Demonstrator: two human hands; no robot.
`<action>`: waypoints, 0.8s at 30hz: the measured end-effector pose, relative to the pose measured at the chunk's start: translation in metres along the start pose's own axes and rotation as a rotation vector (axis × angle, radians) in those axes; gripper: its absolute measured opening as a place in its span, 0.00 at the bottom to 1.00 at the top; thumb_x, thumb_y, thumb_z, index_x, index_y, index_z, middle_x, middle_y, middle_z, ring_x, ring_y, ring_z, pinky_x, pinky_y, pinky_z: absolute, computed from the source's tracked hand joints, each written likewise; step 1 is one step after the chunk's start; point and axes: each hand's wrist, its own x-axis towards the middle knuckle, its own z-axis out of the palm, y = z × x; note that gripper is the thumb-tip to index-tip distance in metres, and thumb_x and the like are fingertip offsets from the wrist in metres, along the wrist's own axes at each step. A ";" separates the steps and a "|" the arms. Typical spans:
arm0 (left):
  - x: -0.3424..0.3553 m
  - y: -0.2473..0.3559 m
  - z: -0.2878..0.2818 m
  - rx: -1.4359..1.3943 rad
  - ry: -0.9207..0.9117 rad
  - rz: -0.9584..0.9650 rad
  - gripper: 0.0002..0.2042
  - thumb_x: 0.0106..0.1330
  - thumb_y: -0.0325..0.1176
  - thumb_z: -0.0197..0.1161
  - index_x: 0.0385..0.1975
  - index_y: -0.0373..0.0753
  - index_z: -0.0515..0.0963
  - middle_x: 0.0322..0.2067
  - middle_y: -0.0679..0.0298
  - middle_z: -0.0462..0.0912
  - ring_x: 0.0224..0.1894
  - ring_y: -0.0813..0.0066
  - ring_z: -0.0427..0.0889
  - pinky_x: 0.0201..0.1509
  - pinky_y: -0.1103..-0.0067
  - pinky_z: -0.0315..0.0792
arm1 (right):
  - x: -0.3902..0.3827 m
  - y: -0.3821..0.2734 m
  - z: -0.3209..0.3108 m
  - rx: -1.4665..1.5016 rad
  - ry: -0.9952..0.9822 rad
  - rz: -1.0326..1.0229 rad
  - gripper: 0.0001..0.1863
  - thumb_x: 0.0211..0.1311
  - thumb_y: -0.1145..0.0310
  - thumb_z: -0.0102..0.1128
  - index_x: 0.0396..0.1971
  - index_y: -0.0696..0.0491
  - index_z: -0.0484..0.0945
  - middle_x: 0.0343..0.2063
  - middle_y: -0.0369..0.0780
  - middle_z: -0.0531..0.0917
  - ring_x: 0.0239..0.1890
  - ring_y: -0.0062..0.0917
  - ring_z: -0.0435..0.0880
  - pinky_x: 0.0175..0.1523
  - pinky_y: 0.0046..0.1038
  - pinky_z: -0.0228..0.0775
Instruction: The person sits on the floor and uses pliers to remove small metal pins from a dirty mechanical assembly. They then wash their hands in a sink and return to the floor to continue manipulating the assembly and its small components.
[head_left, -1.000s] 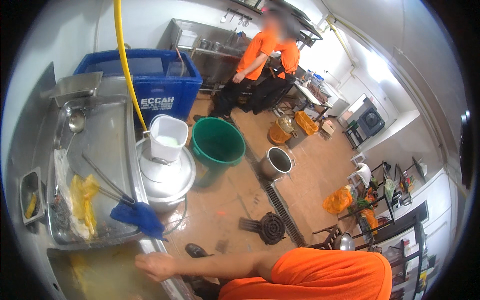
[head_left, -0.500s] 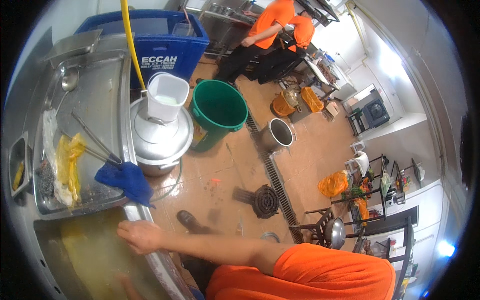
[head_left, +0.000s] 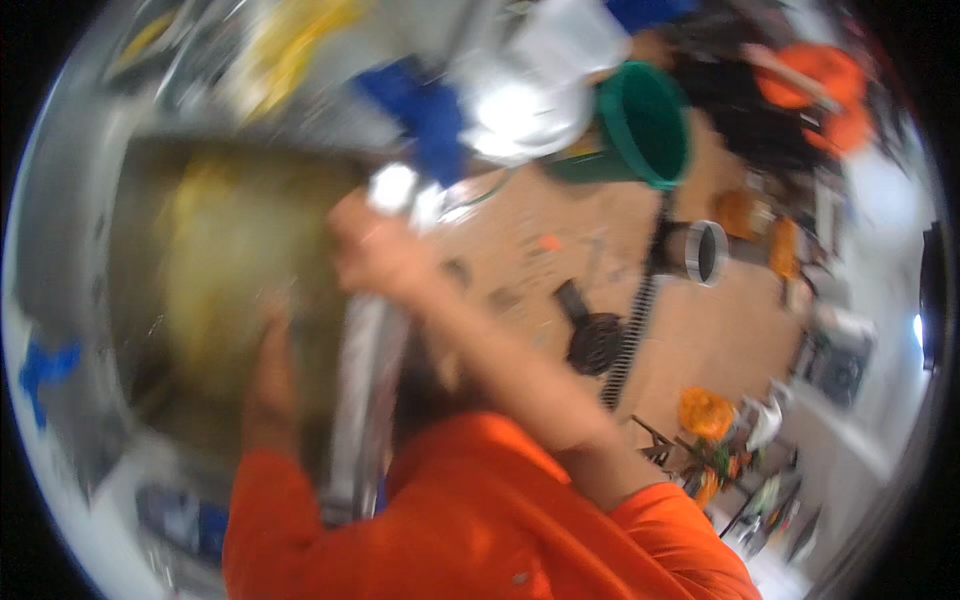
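Observation:
Motion blurs the whole view. My left hand (head_left: 274, 305) reaches into the cloudy yellowish water (head_left: 220, 270) of a steel sink, and its fingers are lost under the surface. Something yellow (head_left: 205, 190) shows dimly in the water. Over the right rim of the sink (head_left: 362, 400) is my right hand (head_left: 372, 245), its fingers smeared; whether it grips anything is unclear. A blue cloth (head_left: 425, 115) hangs over the counter corner just beyond this hand.
Beyond the sink lies a yellow plastic bag (head_left: 300, 40) on the steel counter. A green bin (head_left: 645, 125) stands beside a lidded silver pot (head_left: 525, 120). On the tiled floor are a black burner (head_left: 598, 343), a drain grate (head_left: 630, 345) and a tall pot (head_left: 705, 252). Co-workers in orange stand far right.
The view has swung left and down, so the sink sits more centrally. My left forearm now shows, where only a faint submerged hand did before. My right hand remains by the rim.

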 end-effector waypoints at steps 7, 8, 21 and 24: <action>-0.010 -0.016 -0.010 -0.097 0.005 -0.193 0.22 0.71 0.39 0.42 0.61 0.35 0.63 0.60 0.52 0.67 0.57 0.52 0.71 0.59 0.63 0.67 | 0.011 -0.029 0.001 -0.055 0.076 0.044 0.11 0.48 0.71 0.58 0.33 0.52 0.72 0.37 0.44 0.77 0.36 0.45 0.79 0.40 0.43 0.74; -0.013 -0.032 -0.012 -0.037 0.112 -0.150 0.21 0.70 0.39 0.44 0.59 0.35 0.66 0.58 0.51 0.70 0.55 0.52 0.72 0.57 0.63 0.68 | 0.010 -0.036 0.004 -0.030 0.098 0.033 0.10 0.48 0.71 0.58 0.33 0.53 0.72 0.36 0.44 0.77 0.35 0.45 0.79 0.40 0.43 0.74; -0.143 0.117 -0.253 -0.414 0.160 0.150 0.24 0.69 0.54 0.50 0.27 0.34 0.72 0.15 0.68 0.68 0.16 0.78 0.69 0.20 0.77 0.66 | -0.132 0.030 -0.024 0.641 0.572 0.344 0.08 0.56 0.78 0.46 0.34 0.60 0.73 0.28 0.44 0.80 0.29 0.26 0.81 0.38 0.26 0.74; -0.180 0.173 -0.289 -0.474 0.275 0.203 0.22 0.69 0.50 0.53 0.22 0.36 0.70 0.13 0.70 0.65 0.15 0.83 0.64 0.18 0.81 0.63 | -0.221 0.100 0.001 0.223 0.090 0.702 0.17 0.50 0.72 0.51 0.41 0.61 0.76 0.40 0.54 0.80 0.44 0.46 0.80 0.51 0.39 0.71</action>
